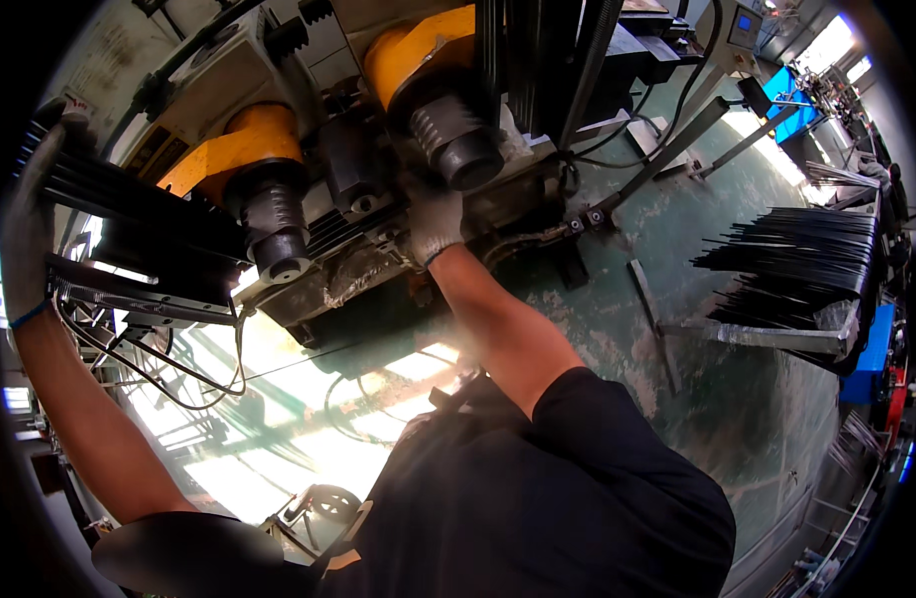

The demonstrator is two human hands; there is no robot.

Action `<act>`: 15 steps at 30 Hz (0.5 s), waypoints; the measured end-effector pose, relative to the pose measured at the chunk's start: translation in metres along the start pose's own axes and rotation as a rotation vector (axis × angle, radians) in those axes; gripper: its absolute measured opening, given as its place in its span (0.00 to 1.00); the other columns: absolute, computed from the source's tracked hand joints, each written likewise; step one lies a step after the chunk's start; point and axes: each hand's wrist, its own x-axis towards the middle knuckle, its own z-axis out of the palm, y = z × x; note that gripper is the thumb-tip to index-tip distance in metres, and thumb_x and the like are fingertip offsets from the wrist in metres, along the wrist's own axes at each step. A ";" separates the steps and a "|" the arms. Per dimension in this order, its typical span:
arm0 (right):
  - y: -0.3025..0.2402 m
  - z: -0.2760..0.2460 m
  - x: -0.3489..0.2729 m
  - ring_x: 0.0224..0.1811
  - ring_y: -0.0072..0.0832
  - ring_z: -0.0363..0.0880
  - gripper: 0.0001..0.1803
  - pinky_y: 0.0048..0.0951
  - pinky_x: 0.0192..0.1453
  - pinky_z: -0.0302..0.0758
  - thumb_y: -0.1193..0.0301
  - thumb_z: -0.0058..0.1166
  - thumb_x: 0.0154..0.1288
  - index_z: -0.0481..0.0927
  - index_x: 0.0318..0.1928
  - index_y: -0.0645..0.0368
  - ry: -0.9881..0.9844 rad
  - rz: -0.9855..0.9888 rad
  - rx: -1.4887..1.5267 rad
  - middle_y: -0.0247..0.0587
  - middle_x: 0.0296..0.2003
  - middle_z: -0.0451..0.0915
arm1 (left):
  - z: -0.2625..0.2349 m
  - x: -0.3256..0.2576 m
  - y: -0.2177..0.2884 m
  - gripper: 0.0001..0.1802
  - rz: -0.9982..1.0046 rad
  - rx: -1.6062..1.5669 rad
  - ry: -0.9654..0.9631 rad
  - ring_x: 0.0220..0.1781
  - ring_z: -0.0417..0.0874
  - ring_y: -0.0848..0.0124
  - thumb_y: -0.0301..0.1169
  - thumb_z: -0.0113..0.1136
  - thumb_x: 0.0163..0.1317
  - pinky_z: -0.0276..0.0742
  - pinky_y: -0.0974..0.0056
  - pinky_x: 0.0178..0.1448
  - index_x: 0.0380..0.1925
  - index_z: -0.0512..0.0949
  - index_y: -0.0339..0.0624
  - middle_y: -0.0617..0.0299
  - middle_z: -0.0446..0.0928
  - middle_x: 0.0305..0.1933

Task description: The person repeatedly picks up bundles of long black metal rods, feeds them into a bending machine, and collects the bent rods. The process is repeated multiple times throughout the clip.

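At the far left my left hand [29, 219], in a pale work glove, is at the end of several long black bars [119, 189]. Its fingertips curl round their upper edge; part of the grip is hidden in shadow. My right hand [437, 221], gloved too, reaches into the machine below the right ribbed spindle [458, 140]. Its fingers are hidden by dark machine parts. The left ribbed spindle [276, 229] points down between my two hands. Yellow housings [254, 145] carry both spindles, with a dark block [348, 164] between them.
Black cables [194, 404] loop below the bars on the left. A metal post [667, 149] and a hose stand right of the machine. On the right, a rack [777, 337] holds a stack of thin black rods [797, 249]. A floor bar [655, 324] lies beside it.
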 end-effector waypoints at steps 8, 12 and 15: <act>-0.021 0.002 -0.009 0.57 0.37 0.84 0.24 0.37 0.63 0.77 0.77 0.68 0.67 0.80 0.63 0.68 -0.133 -0.074 -0.206 0.45 0.58 0.86 | 0.009 -0.013 0.019 0.21 0.004 0.034 0.066 0.64 0.87 0.58 0.27 0.53 0.79 0.80 0.54 0.75 0.67 0.81 0.38 0.49 0.86 0.61; -0.048 0.000 -0.046 0.55 0.32 0.84 0.22 0.34 0.63 0.77 0.79 0.67 0.66 0.83 0.60 0.67 0.130 0.169 0.410 0.41 0.56 0.87 | 0.026 -0.048 0.027 0.21 0.014 -0.004 0.249 0.63 0.87 0.58 0.28 0.54 0.78 0.80 0.53 0.75 0.67 0.81 0.37 0.49 0.86 0.61; -0.061 -0.048 -0.099 0.51 0.26 0.82 0.17 0.32 0.62 0.76 0.79 0.68 0.67 0.85 0.56 0.62 0.083 0.166 0.340 0.33 0.48 0.87 | 0.043 -0.107 0.032 0.21 -0.023 -0.112 0.435 0.63 0.87 0.57 0.29 0.55 0.78 0.80 0.52 0.74 0.67 0.81 0.37 0.48 0.86 0.60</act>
